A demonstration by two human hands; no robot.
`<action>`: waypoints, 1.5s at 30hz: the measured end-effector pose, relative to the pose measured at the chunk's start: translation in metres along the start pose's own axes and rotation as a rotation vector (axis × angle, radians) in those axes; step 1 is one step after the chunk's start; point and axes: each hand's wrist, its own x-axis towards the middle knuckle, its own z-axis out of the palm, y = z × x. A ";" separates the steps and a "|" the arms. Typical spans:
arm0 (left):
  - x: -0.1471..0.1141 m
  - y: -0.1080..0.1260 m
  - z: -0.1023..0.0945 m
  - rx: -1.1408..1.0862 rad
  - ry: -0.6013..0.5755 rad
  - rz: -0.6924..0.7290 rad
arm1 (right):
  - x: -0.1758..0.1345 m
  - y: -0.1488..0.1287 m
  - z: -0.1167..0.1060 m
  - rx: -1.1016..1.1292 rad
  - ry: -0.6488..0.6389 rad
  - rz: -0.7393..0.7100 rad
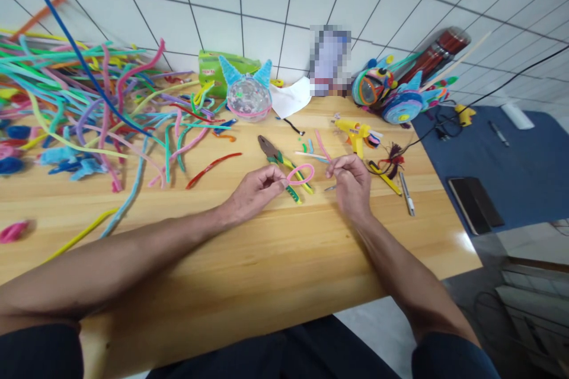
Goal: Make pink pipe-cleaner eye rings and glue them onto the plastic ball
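Here at the desk [249, 260], the pliers [279, 157] lie aslant, and the pink loop [303, 166] is up just over their handles! The left hand [260, 190], left of the pliers, has it: thumb and fingers nipped tight on one end, the ring pointing off to the right. Over to the right of the pliers, the right hand [353, 186] has its fingers drawn in narrow, tips close together; whether anything sits between them, I cannot tell. Just beyond that hand, right of the pliers, there's the yellow glue gun [354, 132] on its side. A short pink strip [322, 145] lies between gun and pliers. Look left of the pliers: a red stem [211, 170] alone on the wood, and well past it a great tangle of fuzzy stems [104, 95] in every colour. Straight beyond the pliers stands a clear ball [249, 98] with two fuzzy blue ears, a green packet [208, 70] behind it. Far right of the pliers, a yellow cutter [386, 180] and a silvery pen [406, 194] lie side by side, with a bristly blue ball [403, 108] farther back, near a red flask [438, 52].
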 end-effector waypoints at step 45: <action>-0.001 -0.003 0.000 0.001 -0.016 0.037 | -0.006 -0.009 0.009 0.101 0.002 0.058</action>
